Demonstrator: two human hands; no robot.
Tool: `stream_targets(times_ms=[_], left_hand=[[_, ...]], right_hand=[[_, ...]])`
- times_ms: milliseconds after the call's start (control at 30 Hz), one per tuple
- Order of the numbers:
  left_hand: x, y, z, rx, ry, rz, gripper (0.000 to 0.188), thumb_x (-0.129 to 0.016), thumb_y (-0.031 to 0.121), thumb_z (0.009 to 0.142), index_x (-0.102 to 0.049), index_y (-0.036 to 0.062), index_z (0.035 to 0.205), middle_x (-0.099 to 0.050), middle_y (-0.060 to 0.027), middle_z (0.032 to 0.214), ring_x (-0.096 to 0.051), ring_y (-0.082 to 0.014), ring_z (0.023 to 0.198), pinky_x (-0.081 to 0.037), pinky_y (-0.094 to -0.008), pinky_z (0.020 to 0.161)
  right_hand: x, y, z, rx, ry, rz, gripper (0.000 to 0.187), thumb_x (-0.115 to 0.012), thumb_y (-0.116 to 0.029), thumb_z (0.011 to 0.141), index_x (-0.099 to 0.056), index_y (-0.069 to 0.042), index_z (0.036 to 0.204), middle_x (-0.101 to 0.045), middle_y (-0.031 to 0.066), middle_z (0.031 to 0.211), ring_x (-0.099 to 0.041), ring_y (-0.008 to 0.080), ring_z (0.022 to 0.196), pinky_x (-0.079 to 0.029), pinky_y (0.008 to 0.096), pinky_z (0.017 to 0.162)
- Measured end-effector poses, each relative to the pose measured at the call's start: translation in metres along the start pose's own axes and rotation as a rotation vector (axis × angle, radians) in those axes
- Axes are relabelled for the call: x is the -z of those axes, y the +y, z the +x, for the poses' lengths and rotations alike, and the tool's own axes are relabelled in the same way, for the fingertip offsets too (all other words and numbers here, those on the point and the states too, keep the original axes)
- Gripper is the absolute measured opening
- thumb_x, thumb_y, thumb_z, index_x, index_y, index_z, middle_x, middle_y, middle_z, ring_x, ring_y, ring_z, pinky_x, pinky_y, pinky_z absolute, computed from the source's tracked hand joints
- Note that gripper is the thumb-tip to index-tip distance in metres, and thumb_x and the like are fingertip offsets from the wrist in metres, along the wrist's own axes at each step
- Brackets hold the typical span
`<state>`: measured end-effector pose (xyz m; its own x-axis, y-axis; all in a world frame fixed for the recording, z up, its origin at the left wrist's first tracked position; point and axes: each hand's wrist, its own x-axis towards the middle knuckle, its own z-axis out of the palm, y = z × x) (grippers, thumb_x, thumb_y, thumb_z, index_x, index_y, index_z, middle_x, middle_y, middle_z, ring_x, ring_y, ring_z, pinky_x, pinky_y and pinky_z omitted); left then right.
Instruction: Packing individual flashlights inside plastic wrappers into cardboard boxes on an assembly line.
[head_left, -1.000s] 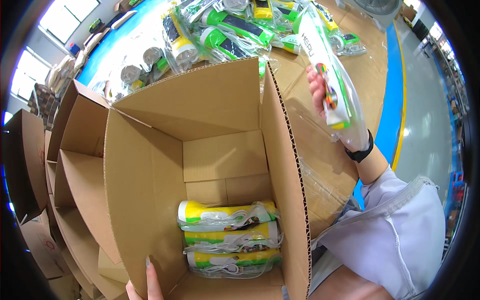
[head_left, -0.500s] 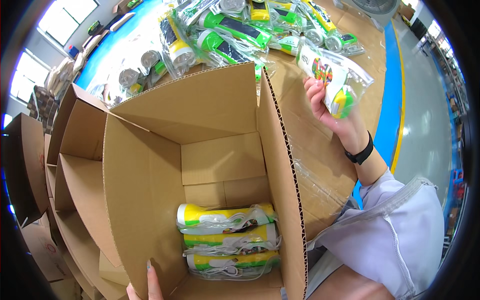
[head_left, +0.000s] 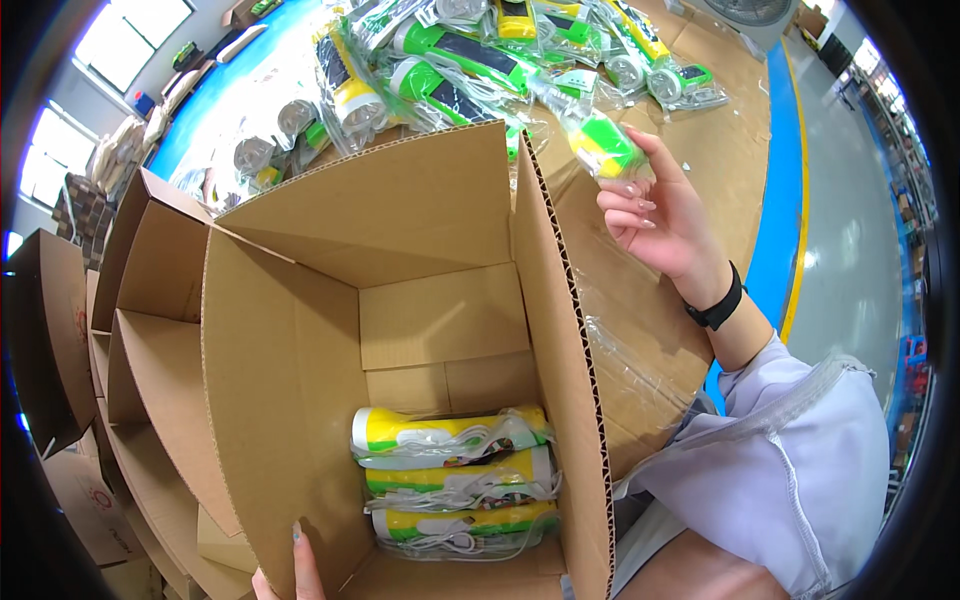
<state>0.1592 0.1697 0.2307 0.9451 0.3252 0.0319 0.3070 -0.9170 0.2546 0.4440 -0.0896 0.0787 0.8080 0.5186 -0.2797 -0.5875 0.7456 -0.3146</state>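
Beyond the box's right wall, my right hand [head_left: 665,215] pinches one end of a bagged yellow-and-green flashlight [head_left: 605,145] between thumb and fingers. The flashlight tilts up and away toward the pile, partly blurred. My left hand [head_left: 303,570] grips the near left wall of an open cardboard box [head_left: 280,370], one finger showing on the inside and the rest cut off by the lower edge. Inside the box lie three bagged flashlights [head_left: 455,475] in a row, white cables showing through the plastic.
A heap of bagged flashlights [head_left: 465,60], some with dark panels, covers the far part of the cardboard-covered table [head_left: 725,150]. More open boxes [head_left: 165,330] stand at the left. At the upper right is a fan [head_left: 750,10]; a grey floor [head_left: 850,230] runs along the right.
My right hand has turned the flashlight, so its yellow-green end sits near the fingers and the rest points toward the pile. My left hand stays on the box wall.
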Motion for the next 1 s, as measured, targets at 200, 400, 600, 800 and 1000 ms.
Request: stream_targets(times_ms=[200,400,600,800,1000], left_hand=[[0.002,-0.004,-0.001,0.022,-0.022,-0.025,0.049,-0.058,-0.002,0.079,-0.055,0.0034,0.128,-0.051,-0.0229,0.122,-0.052,-0.0366,0.116,-0.045,-0.0376,0.095],[0.008,-0.017,0.000,0.012,-0.142,-0.099,0.070,-0.069,0.002,0.071,-0.045,0.0078,0.137,-0.047,-0.0276,0.123,-0.053,-0.0433,0.110,-0.047,-0.0414,0.085],[0.007,-0.011,-0.001,0.012,-0.111,-0.073,0.070,-0.069,0.002,0.071,-0.046,0.0080,0.137,-0.047,-0.0271,0.122,-0.054,-0.0428,0.109,-0.047,-0.0410,0.085],[0.006,-0.013,-0.003,0.029,-0.114,-0.071,0.070,-0.069,0.002,0.071,-0.046,0.0081,0.137,-0.048,-0.0265,0.121,-0.054,-0.0421,0.108,-0.048,-0.0407,0.084],[0.015,-0.047,0.000,-0.167,-0.181,0.026,0.070,-0.069,0.001,0.071,-0.046,0.0075,0.137,-0.048,-0.0263,0.120,-0.055,-0.0419,0.108,-0.048,-0.0403,0.084]], right_hand=[[-0.020,0.016,-0.010,0.236,0.007,-0.310,0.021,-0.060,-0.017,0.087,-0.058,-0.007,0.106,-0.065,0.0060,0.097,-0.058,0.0108,0.076,-0.046,0.0264,0.063],[-0.005,0.014,-0.006,0.267,-0.123,-0.392,0.053,-0.059,-0.012,0.084,-0.040,-0.005,0.133,-0.051,0.0099,0.132,-0.050,0.0247,0.121,-0.038,0.0447,0.104],[0.003,0.012,-0.004,0.272,-0.201,-0.434,0.053,-0.061,-0.011,0.083,-0.041,-0.005,0.132,-0.052,0.0099,0.130,-0.049,0.0247,0.122,-0.038,0.0446,0.104],[-0.015,0.017,-0.007,0.300,-0.083,-0.215,0.043,-0.059,-0.024,0.087,-0.048,-0.005,0.123,-0.057,0.0102,0.120,-0.055,0.0244,0.112,-0.045,0.0421,0.095],[-0.008,0.003,-0.007,0.395,0.023,-0.368,0.033,-0.059,-0.020,0.085,-0.053,-0.001,0.111,-0.061,0.0112,0.095,-0.062,0.0224,0.084,-0.052,0.0385,0.079]])
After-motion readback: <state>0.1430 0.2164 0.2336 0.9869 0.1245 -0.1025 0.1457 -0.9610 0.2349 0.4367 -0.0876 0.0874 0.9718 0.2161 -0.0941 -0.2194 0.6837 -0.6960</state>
